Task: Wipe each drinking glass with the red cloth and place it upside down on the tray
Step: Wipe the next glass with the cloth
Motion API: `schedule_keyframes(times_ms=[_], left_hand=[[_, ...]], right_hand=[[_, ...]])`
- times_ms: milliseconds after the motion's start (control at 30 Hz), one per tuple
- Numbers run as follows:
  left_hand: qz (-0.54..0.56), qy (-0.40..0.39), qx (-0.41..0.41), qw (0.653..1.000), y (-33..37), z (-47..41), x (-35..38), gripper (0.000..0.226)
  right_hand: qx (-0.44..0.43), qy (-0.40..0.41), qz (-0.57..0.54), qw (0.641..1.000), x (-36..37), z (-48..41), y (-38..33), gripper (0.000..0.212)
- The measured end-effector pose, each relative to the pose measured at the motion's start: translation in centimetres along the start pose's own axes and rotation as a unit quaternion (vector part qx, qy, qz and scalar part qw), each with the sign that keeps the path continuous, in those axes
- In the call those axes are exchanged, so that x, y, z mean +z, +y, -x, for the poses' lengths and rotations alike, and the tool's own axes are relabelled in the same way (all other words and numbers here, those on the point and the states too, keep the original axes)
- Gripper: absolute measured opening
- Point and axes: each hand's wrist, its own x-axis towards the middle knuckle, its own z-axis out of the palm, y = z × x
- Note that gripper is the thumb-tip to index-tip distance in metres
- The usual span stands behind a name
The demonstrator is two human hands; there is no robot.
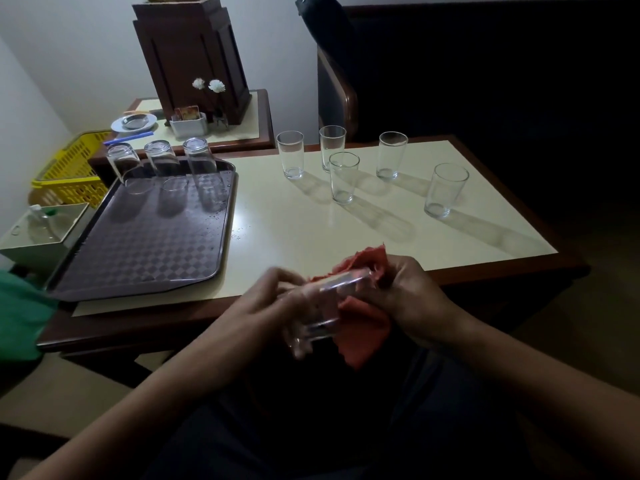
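Head view: left hand (273,301) grips one glass (320,306), tilted and blurred, just off near edge of desk (294,233); right hand (407,299) clutches one cloth (363,332) pressed to it. Tray (138,251) at desk's left: three upturned glasses (162,164) along far edge. Five upright glasses (343,178) on desk, right of tray.

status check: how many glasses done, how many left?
Done: three inverted glasses stand along the far edge of the tray.
In hand: the left hand grips a fourth glass while the right hand holds the red cloth against it.
Left: five upright glasses on the table. Roughly a third through.
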Motion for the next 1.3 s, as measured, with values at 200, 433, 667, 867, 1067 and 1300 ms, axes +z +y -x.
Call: schedule_keyframes(times_ms=[200, 433, 667, 867, 1067, 1300], left_hand=[[-0.021, -0.031, 0.079, 0.996, -0.3, 0.3, -0.3, 0.043], [-0.008, 0.061, 0.050, 0.997, -0.6, -0.2, 0.1, 0.032], [-0.001, 0.040, 0.148, 0.988, -1.3, -0.4, -0.7, 0.042], [0.140, -0.080, -0.148, 0.976, -3.8, -2.5, -1.6, 0.083], [0.182, -0.074, -0.090, 0.976, -3.7, -2.6, -1.1, 0.055], [0.080, 0.075, 0.077, 0.991, -3.3, -2.3, -0.6, 0.076]], right_hand=[[-0.004, -0.004, 0.006, 1.000, 0.0, 0.1, -0.5, 0.023], [-0.023, 0.014, 0.072, 0.997, 0.3, 0.3, -0.1, 0.026], [0.060, 0.042, -0.027, 0.997, 1.1, 0.5, 0.3, 0.028], [-0.334, -0.070, 0.386, 0.857, 0.5, 1.2, -1.3, 0.023], [-0.285, -0.017, 0.420, 0.861, -0.3, 0.8, -1.0, 0.033], [0.058, -0.006, 0.104, 0.993, 2.3, 1.3, 0.2, 0.020]])
